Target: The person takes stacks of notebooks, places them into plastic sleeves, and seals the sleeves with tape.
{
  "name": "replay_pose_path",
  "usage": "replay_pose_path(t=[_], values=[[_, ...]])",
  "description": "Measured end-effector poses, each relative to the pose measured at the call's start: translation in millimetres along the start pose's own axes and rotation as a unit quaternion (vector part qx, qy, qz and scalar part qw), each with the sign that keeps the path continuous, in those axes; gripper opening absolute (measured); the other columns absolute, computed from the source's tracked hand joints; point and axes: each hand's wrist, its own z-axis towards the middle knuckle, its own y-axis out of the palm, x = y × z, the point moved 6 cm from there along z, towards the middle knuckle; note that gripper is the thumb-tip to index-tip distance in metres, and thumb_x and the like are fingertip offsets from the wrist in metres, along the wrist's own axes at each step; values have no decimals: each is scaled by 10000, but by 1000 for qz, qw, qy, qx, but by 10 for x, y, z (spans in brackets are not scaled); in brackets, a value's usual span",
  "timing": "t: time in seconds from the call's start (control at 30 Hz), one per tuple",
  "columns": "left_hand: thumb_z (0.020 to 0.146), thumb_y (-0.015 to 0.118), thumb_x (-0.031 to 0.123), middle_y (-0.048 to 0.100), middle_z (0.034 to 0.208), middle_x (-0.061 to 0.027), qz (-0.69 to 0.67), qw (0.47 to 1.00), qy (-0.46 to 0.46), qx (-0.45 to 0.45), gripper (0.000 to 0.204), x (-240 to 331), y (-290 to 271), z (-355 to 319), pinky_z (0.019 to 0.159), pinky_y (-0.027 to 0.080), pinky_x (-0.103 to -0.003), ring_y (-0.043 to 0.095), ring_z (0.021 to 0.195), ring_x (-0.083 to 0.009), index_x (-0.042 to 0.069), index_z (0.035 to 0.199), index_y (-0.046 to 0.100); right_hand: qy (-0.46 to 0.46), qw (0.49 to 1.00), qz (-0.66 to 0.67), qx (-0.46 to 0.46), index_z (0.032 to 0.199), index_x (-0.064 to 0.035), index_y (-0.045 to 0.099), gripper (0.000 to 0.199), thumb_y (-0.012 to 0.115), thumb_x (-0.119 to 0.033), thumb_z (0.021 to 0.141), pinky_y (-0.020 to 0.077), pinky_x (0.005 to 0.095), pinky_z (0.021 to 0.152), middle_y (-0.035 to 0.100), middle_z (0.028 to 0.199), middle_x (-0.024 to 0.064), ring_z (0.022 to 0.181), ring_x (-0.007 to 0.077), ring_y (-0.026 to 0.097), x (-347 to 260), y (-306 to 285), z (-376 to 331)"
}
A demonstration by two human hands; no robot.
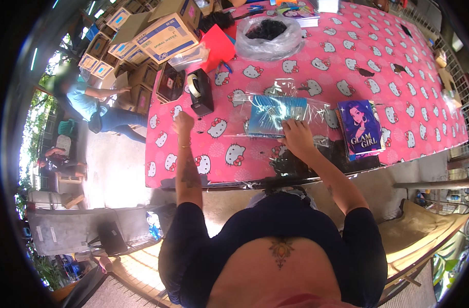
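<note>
A blue notebook (pixel 262 114) in a clear, shiny plastic wrapper (pixel 318 114) lies flat on the table. My right hand (pixel 297 136) grips its lower right part, fingers on top and thumb at the near edge. Raised near the table's left side, my left hand (pixel 183 124) is closed, its fingertips pressed together; anything in them is too small to make out. Just beyond it stands a black tape dispenser (pixel 201 95) with a roll of tape. Right of the wrapper sits a stack of spiral notebooks (pixel 359 127) with a purple illustrated cover.
The pink patterned cloth (pixel 275 66) covers the table. Farther back are an open clear plastic bag (pixel 269 40) with dark contents, red sheets (pixel 217 47) and blue-handled scissors (pixel 224 66). Cardboard boxes (pixel 167 38) pile up at the left, near a person in blue (pixel 88 100).
</note>
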Motion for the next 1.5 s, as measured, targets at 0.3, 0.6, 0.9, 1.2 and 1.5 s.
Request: replay_pose_path(t=[0.3,0.6,0.9,1.2,1.5], values=[[818,690,265,700,703,-82,-482,782,225,-324,258,2431,-568,-1621,629,510,-304,639,651,-135,16,863,745,20,999,4,27,1128,-50,610,583,788,-384,685,427,390,932,601,1052,65,1046,236,600,164,11,-68],[834,668,498,699,814,-187,-124,893,354,-247,471,2742,-453,-1970,719,508,-495,684,800,-380,31,789,706,38,998,7,40,1161,-78,621,566,714,-465,759,414,409,866,587,1018,64,1011,232,588,177,-116,-63],[826,695,379,622,938,-124,-261,847,462,-32,320,2474,-641,-2525,880,419,-473,581,946,-316,88,949,643,53,995,-20,84,1233,-204,655,478,546,-530,901,409,516,926,619,1085,158,1076,355,580,674,7,562],[893,551,27,631,1081,-97,-546,755,361,-25,335,1758,-972,-2106,861,503,-417,610,985,-250,64,1224,591,198,787,477,-337,1241,-48,620,800,339,-725,920,505,420,916,644,1172,223,1073,305,641,1357,-438,1096],[937,522,98,603,1208,-107,-661,700,179,-204,366,1619,-391,-1370,916,499,-356,592,1066,-173,32,1297,548,148,813,562,-43,1339,-45,533,748,407,-666,942,418,398,1040,530,1362,179,1215,268,547,998,-963,662]])
